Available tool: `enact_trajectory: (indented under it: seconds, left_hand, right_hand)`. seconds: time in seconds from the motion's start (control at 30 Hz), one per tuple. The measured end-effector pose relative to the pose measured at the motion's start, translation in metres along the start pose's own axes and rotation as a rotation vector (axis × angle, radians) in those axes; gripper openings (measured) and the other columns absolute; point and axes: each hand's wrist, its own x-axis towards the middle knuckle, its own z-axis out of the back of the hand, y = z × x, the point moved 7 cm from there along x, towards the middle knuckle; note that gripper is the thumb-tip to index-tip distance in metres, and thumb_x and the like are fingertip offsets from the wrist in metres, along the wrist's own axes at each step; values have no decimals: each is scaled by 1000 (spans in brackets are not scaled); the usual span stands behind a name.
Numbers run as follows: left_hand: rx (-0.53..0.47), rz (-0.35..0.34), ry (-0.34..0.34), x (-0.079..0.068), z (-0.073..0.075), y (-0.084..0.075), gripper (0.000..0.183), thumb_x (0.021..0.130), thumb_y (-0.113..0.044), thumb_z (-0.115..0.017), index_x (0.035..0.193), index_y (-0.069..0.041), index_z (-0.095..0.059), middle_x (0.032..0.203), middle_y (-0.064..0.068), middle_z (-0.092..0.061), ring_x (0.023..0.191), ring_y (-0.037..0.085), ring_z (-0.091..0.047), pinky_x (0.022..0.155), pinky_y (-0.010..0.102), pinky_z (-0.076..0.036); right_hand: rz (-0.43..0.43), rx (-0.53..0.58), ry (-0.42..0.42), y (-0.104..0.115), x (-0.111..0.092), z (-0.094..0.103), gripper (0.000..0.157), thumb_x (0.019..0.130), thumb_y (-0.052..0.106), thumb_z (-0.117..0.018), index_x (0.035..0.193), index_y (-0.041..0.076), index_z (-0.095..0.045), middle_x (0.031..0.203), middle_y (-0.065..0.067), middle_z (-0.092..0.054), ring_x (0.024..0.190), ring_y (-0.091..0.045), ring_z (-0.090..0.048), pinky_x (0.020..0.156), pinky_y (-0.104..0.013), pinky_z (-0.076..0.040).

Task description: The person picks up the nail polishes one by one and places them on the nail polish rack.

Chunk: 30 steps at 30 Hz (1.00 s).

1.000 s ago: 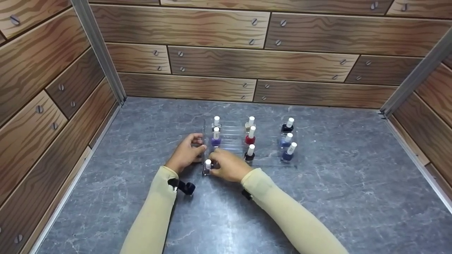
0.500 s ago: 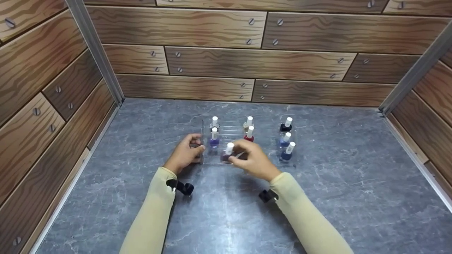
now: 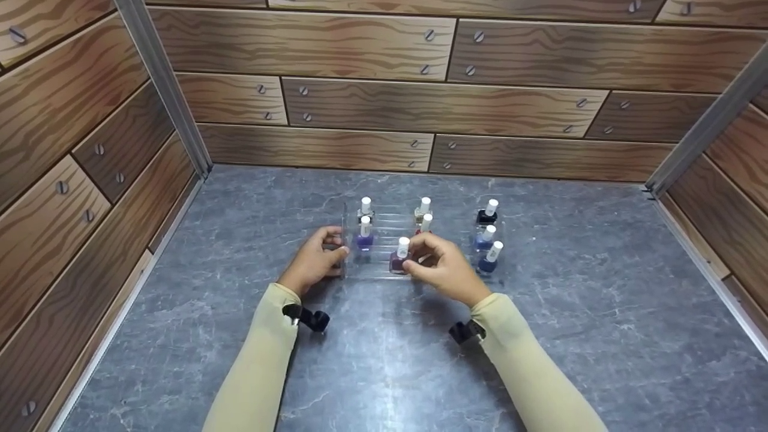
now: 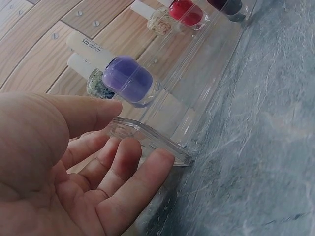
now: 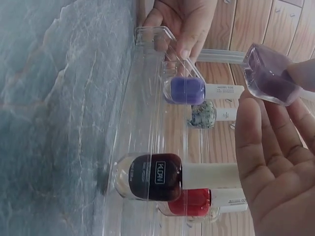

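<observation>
My right hand [image 3: 447, 267] pinches a mauve nail polish bottle [image 3: 399, 261] between thumb and fingers, white cap upward, over the front of the clear stepped rack [image 3: 384, 277]. In the right wrist view the mauve bottle [image 5: 270, 73] is apart from the rack. At the rack's left end, my left hand [image 3: 315, 258] holds the clear side panel [image 4: 152, 140], thumb at its edge and fingers outside. A purple bottle [image 4: 128, 81] stands nearest that hand. A dark red bottle [image 5: 155, 177] on the front step is hidden by my right hand in the head view.
Behind stand a red bottle [image 3: 426, 223], a glittery bottle [image 3: 423, 210] and a speckled bottle [image 5: 202, 115]. The right column has a black bottle [image 3: 488, 213], a light blue bottle [image 3: 485, 239] and a navy bottle [image 3: 489, 261]. Wood-patterned walls [image 3: 360, 102] enclose the grey marbled tabletop [image 3: 570, 300].
My right hand has lifted the mauve bottle from the front left, carrying it right and slightly back toward the middle of the rack. My left hand has stayed at the side panel.
</observation>
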Motion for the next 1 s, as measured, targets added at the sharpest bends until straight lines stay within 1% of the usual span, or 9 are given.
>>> enact_trajectory:
  seconds: [0.07, 0.2, 0.3, 0.53, 0.8, 1.0]
  left_hand:
    - [2, -3, 0, 0, 0, 0, 47, 99, -4, -66, 144, -6, -51, 126, 11, -54, 102, 22, -60, 74, 36, -65]
    - [6, -12, 4, 0, 0, -3, 47, 100, -5, -66, 144, -6, -51, 127, 12, -53, 103, 22, -59, 74, 36, -64]
    - [0, -7, 6, 0, 0, -4, 47, 100, -6, -66, 144, -6, -51, 128, 12, -53, 103, 22, -59, 74, 36, -64]
    - [-2, -5, 9, 1, 0, -2, 48, 100, -7, -66, 145, -6, -50, 130, 13, -52, 103, 21, -59, 76, 37, -64]
    - [-8, -1, 15, 1, 0, 0, 47, 100, -7, -66, 145, -6, -51, 129, 13, -52, 103, 21, -59, 75, 37, -64]
    - [-7, 5, 5, -2, 0, 0, 48, 100, -7, -67, 145, -5, -51, 125, 12, -52, 101, 21, -59, 76, 37, -64]
  right_hand:
    - [-2, 0, -5, 0, 1, 2, 25, 92, 7, -76, 113, -1, -65, 100, -15, -71, 85, -28, -67, 73, -27, -61]
    - [-7, 8, -21, 2, 1, 6, 25, 91, 6, -76, 113, 0, -65, 100, -13, -70, 84, -22, -67, 72, -27, -62]
    - [-4, 8, -38, 2, 1, 8, 24, 91, 4, -75, 111, 0, -64, 102, -12, -69, 86, -21, -67, 73, -28, -62]
    - [-3, 13, -49, 2, 3, 8, 26, 93, 2, -72, 116, 0, -63, 106, -13, -67, 92, -29, -67, 76, -28, -62]
    - [3, 38, -52, 2, 2, 9, 25, 92, -1, -71, 116, -3, -62, 107, -16, -66, 93, -38, -66, 75, -28, -63]
    - [2, 47, -50, 2, 1, 9, 27, 93, 0, -71, 117, -2, -61, 108, -16, -65, 94, -32, -66, 77, -29, -62]
